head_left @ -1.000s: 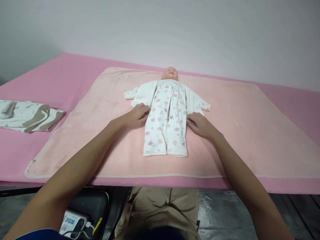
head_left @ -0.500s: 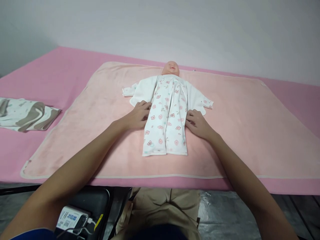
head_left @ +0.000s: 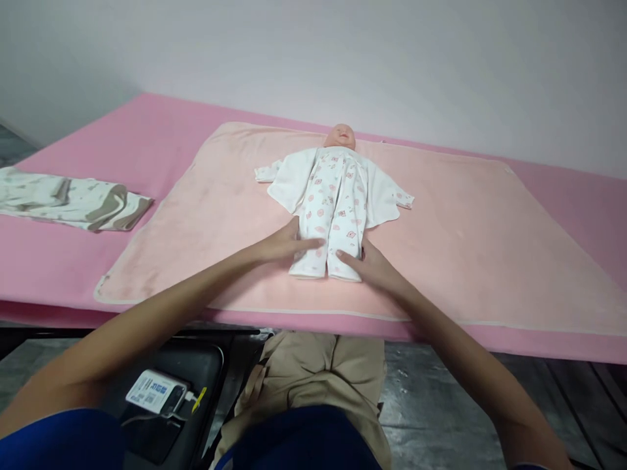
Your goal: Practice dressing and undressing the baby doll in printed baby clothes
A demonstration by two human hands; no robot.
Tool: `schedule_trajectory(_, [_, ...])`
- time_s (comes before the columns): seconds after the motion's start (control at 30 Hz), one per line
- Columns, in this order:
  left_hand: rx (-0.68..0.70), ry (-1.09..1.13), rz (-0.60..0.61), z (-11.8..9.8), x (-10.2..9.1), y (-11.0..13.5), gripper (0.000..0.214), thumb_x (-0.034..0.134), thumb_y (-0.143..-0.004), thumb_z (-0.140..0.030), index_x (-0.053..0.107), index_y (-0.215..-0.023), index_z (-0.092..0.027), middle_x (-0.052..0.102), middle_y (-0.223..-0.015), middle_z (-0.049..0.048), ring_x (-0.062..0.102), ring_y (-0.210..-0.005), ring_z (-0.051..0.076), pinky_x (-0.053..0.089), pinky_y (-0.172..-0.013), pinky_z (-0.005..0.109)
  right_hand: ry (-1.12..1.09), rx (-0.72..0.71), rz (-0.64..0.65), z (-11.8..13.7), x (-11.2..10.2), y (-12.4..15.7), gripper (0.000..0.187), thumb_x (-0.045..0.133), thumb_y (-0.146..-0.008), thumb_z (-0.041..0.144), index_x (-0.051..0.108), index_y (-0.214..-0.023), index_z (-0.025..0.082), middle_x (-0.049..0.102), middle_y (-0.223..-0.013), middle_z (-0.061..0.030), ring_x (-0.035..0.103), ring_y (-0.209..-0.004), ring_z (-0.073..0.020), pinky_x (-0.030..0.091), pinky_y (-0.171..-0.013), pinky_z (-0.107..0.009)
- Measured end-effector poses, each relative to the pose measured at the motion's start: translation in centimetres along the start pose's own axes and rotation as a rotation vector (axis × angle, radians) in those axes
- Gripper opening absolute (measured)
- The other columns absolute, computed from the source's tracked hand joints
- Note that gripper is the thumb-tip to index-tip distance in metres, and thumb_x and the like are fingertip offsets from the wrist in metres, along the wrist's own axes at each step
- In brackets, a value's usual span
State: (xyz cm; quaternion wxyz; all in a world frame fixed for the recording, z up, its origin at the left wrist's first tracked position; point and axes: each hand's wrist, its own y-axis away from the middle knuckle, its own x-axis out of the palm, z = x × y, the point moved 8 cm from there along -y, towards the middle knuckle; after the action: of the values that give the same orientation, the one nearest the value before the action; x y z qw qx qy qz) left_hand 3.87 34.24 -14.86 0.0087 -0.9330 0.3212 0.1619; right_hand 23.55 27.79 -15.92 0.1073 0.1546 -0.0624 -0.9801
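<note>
A baby doll [head_left: 341,136] lies face up, its head at the far side and its body covered by clothes. Printed white baby pants [head_left: 321,214] stretch from its chest towards me, legs side by side. Beneath them, a white baby top [head_left: 385,189] spreads out to both sides, with printed cuffs. My left hand [head_left: 290,243] is closed round the left pant leg, thumb across the front and fingers hidden at the side. Around the right leg, my right hand [head_left: 367,260] is closed in the same way, its thumb on the cloth near the hem.
Under the doll is a pale pink blanket [head_left: 470,248] on a pink-covered table [head_left: 161,130]. A folded white cloth with brown edging [head_left: 83,202] lies at the left. Below the table edge, a white power bank [head_left: 155,391] with a cable rests on a black chair [head_left: 206,365].
Both hands have moved from the sides of the pants down to the lower legs, thumbs now over the front. The hems look drawn up, shorter than before. The view has shifted slightly.
</note>
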Motion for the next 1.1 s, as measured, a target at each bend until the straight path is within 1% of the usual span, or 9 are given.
schedule_trajectory(0.1, [-0.157, 0.337, 0.05, -1.1, 0.7, 0.6, 0.072, 0.084, -0.086, -0.055, 0.065, -0.146, -0.02, 0.072, -0.147, 0.0177, 0.069, -0.14, 0.038, 0.06, -0.115, 0.052, -0.417, 0.158, 0.112, 2.3, 0.5, 0.5, 0.062, 0.088, -0.088, 0.043, 0.063, -0.142, 0.025, 0.07, -0.152, -0.0113, 0.067, -0.141, -0.0311, 0.055, -0.125, -0.05])
schedule_trajectory(0.23, [-0.331, 0.381, -0.006, -2.4, -1.9, 2.1, 0.055, 0.087, -0.084, -0.051, 0.075, -0.129, -0.021, 0.081, -0.13, 0.0125, 0.076, -0.129, 0.034, 0.066, -0.106, 0.043, -0.495, 0.227, 0.003, 5.2, -3.5, 1.6, 0.044, 0.084, -0.093, 0.038, 0.071, -0.132, 0.023, 0.078, -0.141, -0.01, 0.072, -0.134, -0.0284, 0.063, -0.115, -0.043])
schedule_trajectory(0.37, [-0.404, 0.296, 0.034, -2.3, -3.0, 3.6, 0.046, 0.085, -0.083, -0.051, 0.08, -0.12, -0.026, 0.084, -0.117, 0.0075, 0.079, -0.122, 0.031, 0.066, -0.098, 0.037, -0.306, 0.285, -0.07, 3.8, -5.9, 2.5, 0.036, 0.081, -0.097, 0.044, 0.074, -0.126, 0.024, 0.082, -0.128, -0.0083, 0.078, -0.117, -0.0262, 0.069, -0.095, -0.036])
schedule_trajectory(0.53, [-0.373, 0.042, 0.178, 0.4, -1.1, 3.9, 0.044, 0.082, -0.081, -0.057, 0.081, -0.11, -0.023, 0.084, -0.104, 0.0138, 0.08, -0.1, 0.033, 0.064, -0.082, 0.041, 0.033, 0.301, 0.052, -1.4, -4.1, 2.4, 0.045, 0.081, -0.095, 0.061, 0.07, -0.114, 0.021, 0.081, -0.091, -0.0127, 0.074, -0.069, -0.0264, 0.058, -0.056, -0.038])
schedule_trajectory(0.63, [-0.366, -0.295, 0.249, 1.9, -0.7, 4.7, 0.046, 0.073, -0.089, -0.066, 0.078, -0.099, -0.021, 0.082, -0.092, 0.0146, 0.076, -0.079, 0.03, 0.058, -0.072, 0.041, 0.309, 0.219, 0.02, -2.5, -3.9, 3.0, 0.054, 0.072, -0.096, 0.073, 0.067, -0.113, 0.022, 0.08, -0.087, -0.0128, 0.076, -0.072, -0.0318, 0.058, -0.06, -0.044])
schedule_trajectory(0.8, [0.047, -0.943, -0.029, -1.6, -2.0, 6.5, 0.046, 0.059, -0.102, -0.06, 0.073, -0.113, -0.019, 0.08, -0.122, 0.0205, 0.074, -0.11, 0.039, 0.056, -0.096, 0.051, 0.814, -0.267, -0.342, 2.4, -3.7, 6.0, 0.061, 0.068, -0.102, 0.06, 0.06, -0.148, 0.023, 0.075, -0.139, -0.0194, 0.07, -0.13, -0.0434, 0.057, -0.106, -0.063])
schedule_trajectory(0.9, [0.423, -1.037, 0.005, -3.8, 0.1, 8.0, 0.044, 0.052, -0.109, -0.049, 0.067, -0.141, -0.023, 0.064, -0.158, 0.0183, 0.059, -0.144, 0.04, 0.047, -0.115, 0.052, 0.88, -0.574, -0.204, 4.0, -0.8, 7.3, 0.041, 0.063, -0.108, 0.045, 0.066, -0.146, 0.031, 0.068, -0.156, -0.0119, 0.063, -0.145, -0.0387, 0.024, -0.136, -0.072])
schedule_trajectory(0.97, [0.514, -1.037, 0.124, -3.5, 1.0, 8.2, 0.041, 0.052, -0.11, -0.051, 0.068, -0.142, -0.03, 0.067, -0.155, 0.0128, 0.061, -0.142, 0.035, 0.045, -0.116, 0.049, 0.821, -0.614, -0.088, 3.4, -0.6, 6.9, 0.028, 0.061, -0.11, 0.043, 0.072, -0.134, 0.034, 0.076, -0.144, -0.0055, 0.071, -0.134, -0.033, 0.007, -0.141, -0.071])
schedule_trajectory(1.1, [0.451, -1.003, -0.09, -2.2, -3.2, 5.5, 0.043, 0.044, -0.112, -0.055, 0.073, -0.126, -0.027, 0.075, -0.131, 0.0131, 0.066, -0.121, 0.033, 0.045, -0.111, 0.051, 0.559, -0.354, -0.343, -0.1, -7.7, 3.1, 0.033, 0.052, -0.112, 0.05, 0.072, -0.125, 0.027, 0.079, -0.131, -0.0086, 0.073, -0.123, -0.0299, 0.043, -0.127, -0.061])
